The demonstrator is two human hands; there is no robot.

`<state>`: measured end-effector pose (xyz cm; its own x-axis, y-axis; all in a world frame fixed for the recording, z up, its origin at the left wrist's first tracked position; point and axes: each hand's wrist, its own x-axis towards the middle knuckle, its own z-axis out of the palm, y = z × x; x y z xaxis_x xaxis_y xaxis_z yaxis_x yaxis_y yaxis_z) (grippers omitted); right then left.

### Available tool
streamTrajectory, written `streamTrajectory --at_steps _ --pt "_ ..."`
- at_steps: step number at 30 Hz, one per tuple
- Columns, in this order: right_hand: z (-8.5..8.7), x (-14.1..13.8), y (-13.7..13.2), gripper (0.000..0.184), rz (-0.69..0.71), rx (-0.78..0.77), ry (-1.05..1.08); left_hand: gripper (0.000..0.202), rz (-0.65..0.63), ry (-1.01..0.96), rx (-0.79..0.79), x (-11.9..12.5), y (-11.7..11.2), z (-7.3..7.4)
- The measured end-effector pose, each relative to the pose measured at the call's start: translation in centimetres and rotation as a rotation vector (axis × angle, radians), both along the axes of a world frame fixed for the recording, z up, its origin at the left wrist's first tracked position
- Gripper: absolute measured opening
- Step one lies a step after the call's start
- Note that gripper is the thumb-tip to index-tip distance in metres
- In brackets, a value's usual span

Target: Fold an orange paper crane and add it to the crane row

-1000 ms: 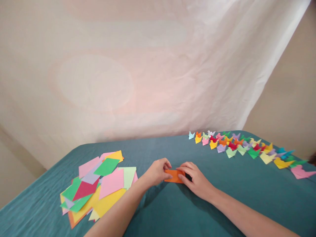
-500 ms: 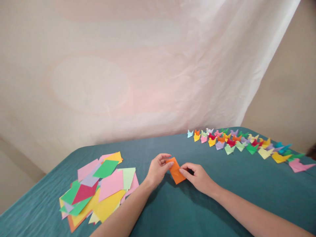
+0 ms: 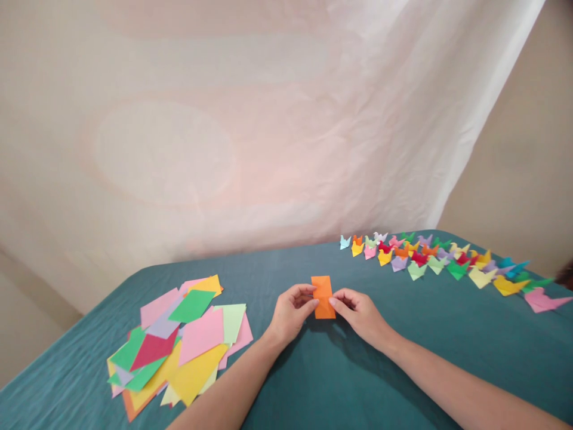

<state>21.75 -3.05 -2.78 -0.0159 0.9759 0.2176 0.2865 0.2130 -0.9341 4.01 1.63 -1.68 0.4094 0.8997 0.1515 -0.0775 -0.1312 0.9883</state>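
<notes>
An orange folded paper (image 3: pixel 323 296), a narrow upright rectangle with crease lines across it, is held between both hands just above the table. My left hand (image 3: pixel 290 310) pinches its left edge between thumb and fingers. On the opposite edge, my right hand (image 3: pixel 362 312) grips it with thumb and index finger. The paper's back and the fingertips behind it are hidden.
A loose pile of coloured paper squares (image 3: pixel 201 337) lies on the left of the green-blue tablecloth (image 3: pixel 286 388). Rows of small folded paper cranes (image 3: pixel 417 270) stand at the back right. A pale cloth (image 3: pixel 268 119) hangs behind the table.
The orange paper has turned from a slant to nearly upright and moved slightly up. My right hand has shifted a little up and my left a little right, both still holding it.
</notes>
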Motion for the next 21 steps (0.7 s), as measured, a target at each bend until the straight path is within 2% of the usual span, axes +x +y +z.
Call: streamTrajectory --at_steps 6,11,21 --pt "0.36 -0.10 -0.12 0.020 0.008 0.017 0.047 0.037 -0.042 0.011 -0.041 -0.26 0.17 -0.18" --pt "0.19 0.04 -0.08 0.037 -0.036 0.065 0.144 0.034 -0.071 0.011 -0.069 -0.44 0.20 -0.09" --pt "-0.05 0.18 -0.12 0.023 -0.033 0.115 0.085 0.036 -0.101 0.064 -0.063 -0.67 0.09 0.26"
